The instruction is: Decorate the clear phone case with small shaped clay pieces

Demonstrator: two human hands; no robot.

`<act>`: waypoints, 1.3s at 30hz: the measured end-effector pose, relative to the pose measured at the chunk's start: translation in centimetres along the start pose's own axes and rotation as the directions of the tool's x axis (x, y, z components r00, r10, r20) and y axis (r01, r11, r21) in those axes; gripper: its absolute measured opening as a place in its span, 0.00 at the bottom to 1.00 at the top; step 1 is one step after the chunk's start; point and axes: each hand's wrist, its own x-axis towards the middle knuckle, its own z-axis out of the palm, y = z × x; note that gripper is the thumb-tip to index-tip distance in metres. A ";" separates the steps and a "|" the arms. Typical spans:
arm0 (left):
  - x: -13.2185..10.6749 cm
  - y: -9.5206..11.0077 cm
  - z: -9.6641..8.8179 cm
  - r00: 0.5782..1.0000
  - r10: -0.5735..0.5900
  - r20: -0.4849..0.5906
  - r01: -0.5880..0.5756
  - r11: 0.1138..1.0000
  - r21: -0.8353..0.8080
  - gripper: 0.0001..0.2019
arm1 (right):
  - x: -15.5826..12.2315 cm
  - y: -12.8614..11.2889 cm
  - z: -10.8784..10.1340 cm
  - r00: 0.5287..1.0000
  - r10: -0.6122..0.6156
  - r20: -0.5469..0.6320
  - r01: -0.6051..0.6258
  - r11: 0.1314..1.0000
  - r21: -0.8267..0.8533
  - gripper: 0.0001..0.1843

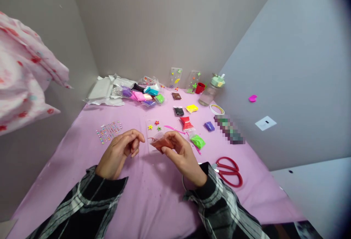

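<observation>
My right hand (184, 155) pinches a small clear packet of reddish-brown clay (162, 142) between thumb and fingers. To its left, my left hand (120, 152) hovers apart from the packet, fingers loosely bent and somewhat spread, with nothing visible in them. Just behind the packet lies a clear phone case (150, 133), bearing a yellow flower (150, 127), a red flower (157, 123) and a green flower (159, 129); the packet hides its lower part. A pink modelling tool (175, 129) rests beside the case. Red-handled scissors (229, 171) lie right of my right wrist, partly under the sleeve.
Clay packets in red (186, 122), green (197, 141), yellow (192, 108), black (179, 111) and purple (209, 126) lie to the right. A gem sticker sheet (109, 132) is at left. Behind stand a water bottle (210, 92), decorated cases (176, 78) and a packet pile (139, 95).
</observation>
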 end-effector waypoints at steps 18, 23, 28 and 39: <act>-0.1 -0.3 0.7 0.995 0.099 -0.009 -0.097 0.983 0.157 0.08 | 0.1 0.3 0.1 1.000 0.000 -0.006 0.000 0.998 -0.064 0.10; 0.0 0.1 0.8 0.999 0.027 -0.023 -0.028 0.999 -0.033 0.07 | 0.3 -0.2 0.1 0.998 0.031 0.052 -0.041 0.975 0.218 0.19; -0.2 -0.9 0.6 0.998 0.050 -0.035 -0.049 0.998 0.030 0.07 | 0.3 -0.2 0.1 1.000 0.002 0.031 -0.008 0.980 0.199 0.17; -0.5 -1.2 0.9 0.986 0.164 -0.036 -0.150 0.954 0.259 0.07 | -0.3 0.8 0.1 0.985 -0.123 -0.123 0.093 0.970 -0.226 0.17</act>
